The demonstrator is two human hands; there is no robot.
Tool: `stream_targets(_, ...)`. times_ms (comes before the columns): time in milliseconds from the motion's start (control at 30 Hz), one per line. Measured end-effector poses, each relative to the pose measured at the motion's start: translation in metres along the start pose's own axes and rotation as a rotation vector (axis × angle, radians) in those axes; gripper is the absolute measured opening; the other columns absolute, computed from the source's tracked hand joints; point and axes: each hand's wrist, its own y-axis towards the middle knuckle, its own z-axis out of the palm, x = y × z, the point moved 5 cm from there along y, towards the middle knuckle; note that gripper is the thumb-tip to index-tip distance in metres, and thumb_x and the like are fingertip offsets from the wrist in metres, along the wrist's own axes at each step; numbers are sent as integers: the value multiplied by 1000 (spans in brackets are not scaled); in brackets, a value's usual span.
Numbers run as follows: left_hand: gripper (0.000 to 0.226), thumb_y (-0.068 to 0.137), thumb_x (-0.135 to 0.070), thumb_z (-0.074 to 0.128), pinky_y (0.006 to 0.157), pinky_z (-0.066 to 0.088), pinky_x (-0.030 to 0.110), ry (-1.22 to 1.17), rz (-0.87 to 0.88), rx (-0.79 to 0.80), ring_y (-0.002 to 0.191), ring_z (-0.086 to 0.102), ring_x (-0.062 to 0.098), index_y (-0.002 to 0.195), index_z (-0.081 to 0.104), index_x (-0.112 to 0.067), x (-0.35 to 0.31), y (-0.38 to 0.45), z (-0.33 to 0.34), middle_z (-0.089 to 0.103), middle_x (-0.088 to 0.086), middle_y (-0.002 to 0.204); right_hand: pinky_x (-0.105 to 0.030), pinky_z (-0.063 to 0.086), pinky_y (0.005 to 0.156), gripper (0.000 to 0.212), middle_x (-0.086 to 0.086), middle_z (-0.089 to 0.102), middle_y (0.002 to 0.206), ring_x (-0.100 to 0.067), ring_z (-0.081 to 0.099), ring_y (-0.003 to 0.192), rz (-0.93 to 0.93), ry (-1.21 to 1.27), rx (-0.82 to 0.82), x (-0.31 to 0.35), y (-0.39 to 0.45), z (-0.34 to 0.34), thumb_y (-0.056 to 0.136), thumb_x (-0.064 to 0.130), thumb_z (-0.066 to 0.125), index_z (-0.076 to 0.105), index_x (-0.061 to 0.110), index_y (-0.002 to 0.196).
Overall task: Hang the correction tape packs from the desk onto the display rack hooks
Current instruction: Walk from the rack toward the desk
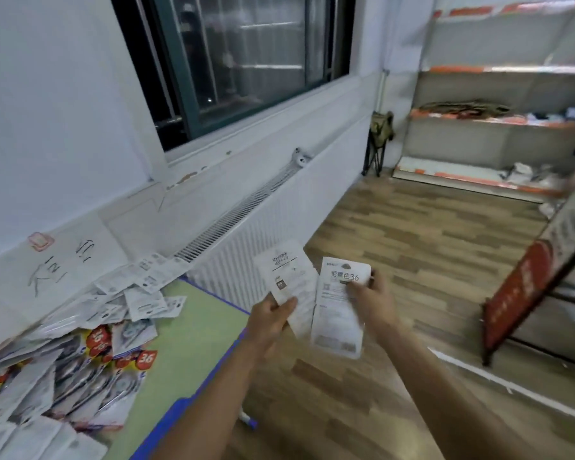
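Two flat white printed card packs are held back-side up, one pinched in the left hand (273, 315), one (341, 307) in the right hand (374, 298), likely ready for hooks. Many more lie heaped on the green-topped desk (193, 330), well apart from the red-edged rack (525, 293).

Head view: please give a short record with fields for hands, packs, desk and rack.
left hand: left hand holds one pack by its lower end
right hand: right hand pinches second pack near its top
desk: green desk carries pile of packs
rack: display rack at right, hooks not visible
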Motion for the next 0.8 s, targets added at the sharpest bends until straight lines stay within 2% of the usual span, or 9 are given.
stream_targets(67,10,88,-14,68,71,56,34,-61,3,92,92,71,23,94,75,-17,3,-1,50,74,5,100,-24,52,48,25,-4,66,87,-7,68,61,10,58,-25,8,-1,-50,86,-9,56,50,13,97)
stream_targets(133,13,86,-15,70,69,57,29,-43,-11,145,93,71,17,97,72,-22,8,-3,99,74,0,102,-38,57,60,22,-8,67,92,-16,70,71,26,99,-65,12,-1,-100,88,-6,57,51,12,98)
stream_targets(233,19,83,-13,73,74,58,33,-8,-56,178,92,71,18,101,67,-14,18,-7,171,74,1,101,-53,55,79,20,-18,65,104,-32,67,90,28,112,-154,18,-6,-175,92,-3,54,49,4,110)
stream_targets(400,36,81,-1,72,75,58,33,62,-22,305,91,70,12,107,56,-21,27,-18,289,72,-5,102,-24,54,55,16,-6,69,93,-10,69,70,-62,88,-325,32,-22,-290,93,2,53,55,15,102)
stream_targets(500,42,84,0,68,83,56,36,112,3,391,98,67,12,113,50,-24,31,-22,352,70,-5,109,-25,52,63,19,-3,68,91,-10,64,73,-122,11,-436,39,-27,-348,94,3,51,57,20,101)
stream_targets(600,41,86,0,63,73,53,21,140,18,444,93,65,2,105,47,-33,32,-25,410,67,-11,107,-31,51,72,22,-1,65,99,-11,61,82,-135,-45,-562,40,-26,-399,93,7,48,55,19,109)
stream_targets(667,42,86,3,59,66,50,14,164,37,473,88,63,-4,102,47,-34,30,-24,448,65,-14,104,-27,48,69,30,1,62,105,-10,59,82,-122,-50,-617,40,-21,-429,95,9,44,47,24,121)
stream_targets(767,48,83,7,50,73,53,26,153,47,506,94,62,8,107,44,-34,27,-17,506,64,-8,106,-21,41,64,51,5,54,103,-8,53,77,-147,-70,-664,48,-10,-472,96,10,39,36,37,139)
stream_targets(800,52,82,8,48,68,54,23,137,49,525,94,62,10,112,41,-34,26,-14,526,63,-8,106,-20,40,59,52,5,56,96,-6,51,70,-151,-72,-686,51,-6,-486,96,9,37,40,41,137)
